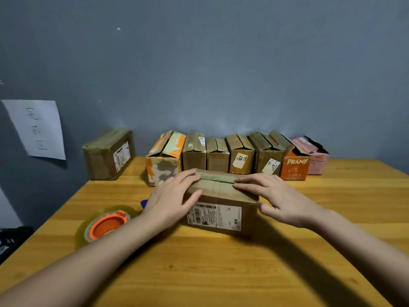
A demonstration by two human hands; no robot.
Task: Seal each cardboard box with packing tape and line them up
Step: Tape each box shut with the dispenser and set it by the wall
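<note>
A brown cardboard box point(218, 202) with a white shipping label on its near side is sitting on the wooden table point(221, 273), and everything else is placed here relative to it. The person's left hand point(170, 198) is resting on the box's left end, fingers straight and spread, the fingertips lying on the top flaps and the thumb lying along the near left corner. The right hand point(281, 199) is lying on the box's right end in the same flat way, its fingers reaching over the top flaps toward the centre seam, its thumb hanging beside the near right corner. Neither hand is curling round anything; both are pressing the flaps down.

To the left of the box, and nearer the camera, a roll of clear packing tape point(104, 224) with an orange core is lying flat on the table. A small blue object point(143, 203) is peeking out behind the left wrist; what it is cannot be told.

Behind the box, a row of smaller boxes point(234, 156) is standing side by side along the grey wall, many with flaps ajar. Further left of that row, apart from it, a larger brown box point(108, 155) is standing alone. A sheet of paper point(36, 128) is hanging on the wall, far left of the box.
</note>
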